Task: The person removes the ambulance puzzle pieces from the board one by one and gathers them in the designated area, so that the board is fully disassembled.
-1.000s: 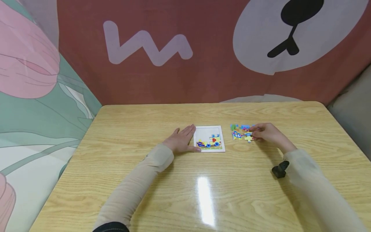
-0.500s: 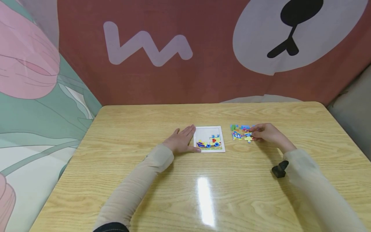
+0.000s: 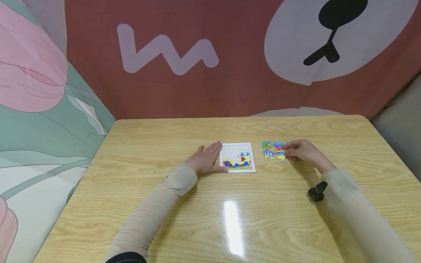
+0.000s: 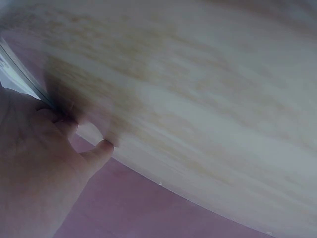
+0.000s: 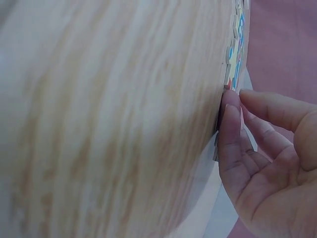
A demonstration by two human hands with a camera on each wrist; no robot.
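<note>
A white puzzle tray (image 3: 229, 149) lies on the table, its lower part filled with pieces showing a colourful vehicle picture. At its left edge rests my left hand (image 3: 204, 159), fingers straight, the thumb over the lower left corner. To the right of the tray is a small group of loose puzzle pieces (image 3: 269, 153). My right hand (image 3: 304, 153) pinches a piece at the group's right side, largely hidden by the fingers. In the right wrist view, thumb and fingertips of the right hand (image 5: 270, 153) meet at the edge of the pieces (image 5: 235, 59).
The wooden table (image 3: 184, 219) reaches a wall covering (image 3: 236, 91) with a cartoon print at its far edge. A black device (image 3: 317, 192) is at the right wrist. In the left wrist view, the left hand (image 4: 44, 158) is beside the tray's edge.
At the right-hand group, the piece by my right fingertips has shifted very slightly. My left hand and the tray have stayed in place.
</note>
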